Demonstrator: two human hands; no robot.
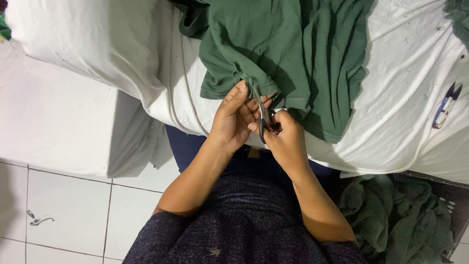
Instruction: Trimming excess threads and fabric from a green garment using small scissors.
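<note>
Head view: left hand (233, 119) pinches the green garment (288, 54) hem; right hand (286, 137) grips small scissors (262, 117), fingers closed, over the white-covered desk (405, 127)

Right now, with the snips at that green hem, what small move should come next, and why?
Probably close the thread snips held in the right hand: their tip sits at the green garment hem, which the left hand pinches steady.

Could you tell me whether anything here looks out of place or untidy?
A scrap of thread lies loose on the floor tiles at lower left, and green cloth is heaped unfolded at lower right. A spare thread snip rests on the white cover.
</note>
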